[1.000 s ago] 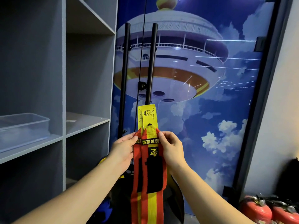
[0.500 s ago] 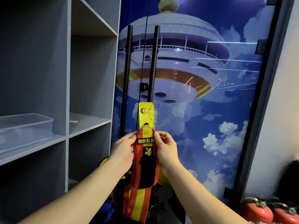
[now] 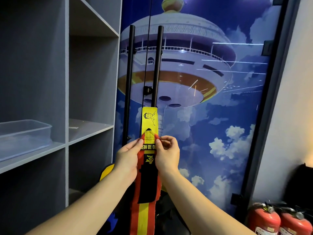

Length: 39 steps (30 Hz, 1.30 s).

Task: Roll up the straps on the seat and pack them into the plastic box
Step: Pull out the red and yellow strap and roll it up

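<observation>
A red, yellow and black wrist strap [image 3: 147, 168] is held upright at chest height, in front of a glass door printed with a blue sky mural [image 3: 211, 99]. Its upper part is pinched from either side: the left hand [image 3: 129, 158] grips the left edge with thumb on the front face, and the right hand [image 3: 166, 154] grips the right edge, fingers curled behind. Above the two grips a yellow end tab [image 3: 150, 119] stands straight up, while the remaining length hangs down between the forearms and out of view at the bottom. The strap appears to be held taut and vertical so that the end can be lined up square before rolling is begun; a roll has not yet been formed. The seat itself cannot be clearly made out; only dark and yellow shapes are seen below the hands. The clear plastic box [image 3: 25, 134] is resting on a grey shelf [image 3: 32, 155] at the far left, well apart from the strap, and nothing can be seen inside it. Two red fire extinguishers [image 3: 277, 219] stand at the near right, on the floor. The next move is judged to call for the tab to be folded over and wound tightly downward.
</observation>
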{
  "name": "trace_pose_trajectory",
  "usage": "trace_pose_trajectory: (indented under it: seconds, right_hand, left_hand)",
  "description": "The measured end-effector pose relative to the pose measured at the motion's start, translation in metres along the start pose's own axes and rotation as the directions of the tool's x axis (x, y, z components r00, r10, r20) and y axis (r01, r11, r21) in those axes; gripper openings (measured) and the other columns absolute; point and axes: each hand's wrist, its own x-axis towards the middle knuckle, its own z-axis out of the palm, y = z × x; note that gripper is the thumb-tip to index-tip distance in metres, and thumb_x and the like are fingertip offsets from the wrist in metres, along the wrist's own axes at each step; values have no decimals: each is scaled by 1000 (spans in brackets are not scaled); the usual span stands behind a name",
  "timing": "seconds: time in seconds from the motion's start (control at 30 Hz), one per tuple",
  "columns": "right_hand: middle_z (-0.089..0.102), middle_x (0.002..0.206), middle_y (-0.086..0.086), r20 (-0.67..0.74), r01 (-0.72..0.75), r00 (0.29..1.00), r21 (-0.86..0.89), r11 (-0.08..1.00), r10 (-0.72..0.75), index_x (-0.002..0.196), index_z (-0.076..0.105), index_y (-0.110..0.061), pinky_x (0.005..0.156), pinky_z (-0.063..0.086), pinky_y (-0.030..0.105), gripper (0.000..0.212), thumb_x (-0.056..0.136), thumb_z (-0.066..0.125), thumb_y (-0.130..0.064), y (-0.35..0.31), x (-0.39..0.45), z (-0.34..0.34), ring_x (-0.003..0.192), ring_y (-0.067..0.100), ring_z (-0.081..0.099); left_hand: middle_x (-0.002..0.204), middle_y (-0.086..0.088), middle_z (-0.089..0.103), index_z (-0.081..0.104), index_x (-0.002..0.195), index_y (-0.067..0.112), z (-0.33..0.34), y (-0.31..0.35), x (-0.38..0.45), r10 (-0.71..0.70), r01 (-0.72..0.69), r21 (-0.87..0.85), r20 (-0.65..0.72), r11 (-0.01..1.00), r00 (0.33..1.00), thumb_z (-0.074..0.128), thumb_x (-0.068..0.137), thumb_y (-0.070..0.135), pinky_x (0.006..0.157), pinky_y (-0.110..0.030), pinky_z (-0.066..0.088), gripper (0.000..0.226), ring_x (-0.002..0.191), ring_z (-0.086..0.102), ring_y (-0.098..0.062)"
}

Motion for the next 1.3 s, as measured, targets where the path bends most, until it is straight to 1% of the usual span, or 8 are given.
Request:
trace_pose_trajectory:
  seconds: [0.23, 0.37, 0.47, 0.6, 0.7, 0.93, 1.07, 1.3]
  right_hand:
    - [70, 87, -10, 48, 90, 995, -78, 993, -86, 85, 65, -27, 88, 56, 43, 15, 91, 70, -14, -6, 2, -4, 86, 8, 67]
    - [65, 98, -12, 48, 365, 930, -243, 899, -365, 90, 70, -26, 88, 49, 30, 11, 91, 70, -15, -8, -1, -6, 94, 2, 59]
    - [59, 109, -8, 52, 474, 866, -396, 786, -497, 101, 78, -28, 93, 42, 28, 17, 92, 68, -38, -14, -4, -6, 106, 11, 53]
    - [64, 102, -11, 223, 295, 940, -155, 943, -258, 105, 76, -29, 89, 51, 27, 27, 94, 62, -50, -29, -13, -4, 97, 3, 62]
    - [74, 94, -7, 202, 215, 961, -109, 971, -190, 101, 76, -31, 87, 57, 43, 15, 94, 66, -39, -29, -3, -3, 91, 12, 70]
    - [77, 102, 4, 271, -47, 962, 108, 993, 16, 115, 71, -13, 91, 59, 45, 22, 97, 65, -24, -25, 11, -4, 100, 25, 72]
    - [75, 109, 11, 310, -123, 948, 141, 982, 74, 122, 67, -7, 92, 58, 45, 29, 99, 62, -23, -21, 12, -4, 105, 30, 70]
    - [73, 117, 3, 348, -110, 934, 80, 991, 76, 131, 64, -14, 90, 60, 35, 39, 98, 62, -34, -15, 17, -14, 106, 17, 71]
  left_hand:
    - [97, -17, 76, 72, 115, 7, -5, 9, 1, -47, 49, -39, 48, 998, 998, 65, 93, 7, 60, -36, 62, 24, 74, 76, -25]
    - [105, -17, 75, 72, 117, 6, -3, 12, 2, -5, 7, -24, 78, 1000, 997, 72, 84, 8, 86, -42, 60, 33, 95, 74, -29]
    - [105, -12, 76, 73, 116, 9, 0, 17, 0, 57, -58, 5, 125, 998, 990, 73, 85, 8, 77, -32, 59, 31, 93, 74, -22]
    - [102, -11, 77, 74, 107, 8, 6, 20, -1, 157, -174, 88, 180, 981, 971, 56, 98, 6, 78, -24, 56, 21, 98, 73, -20]
    - [108, -10, 76, 72, 111, 6, 7, 23, 1, 181, -218, 145, 233, 965, 955, 49, 102, 5, 85, -22, 55, 25, 106, 71, -17]
    - [92, 4, 76, 75, 99, 24, -10, 31, 24, 348, -331, 444, 45, 833, 937, 74, 89, 19, 80, -28, 54, 11, 94, 71, -15]
    - [101, 0, 78, 75, 108, 23, -15, 30, 33, 198, -195, 415, 37, 888, 980, 78, 86, 21, 90, -36, 57, 22, 98, 73, -18]
    - [97, -8, 78, 73, 110, 15, -10, 32, 24, 17, -59, 275, 155, 960, 988, 68, 93, 14, 69, -28, 59, 18, 87, 76, -20]
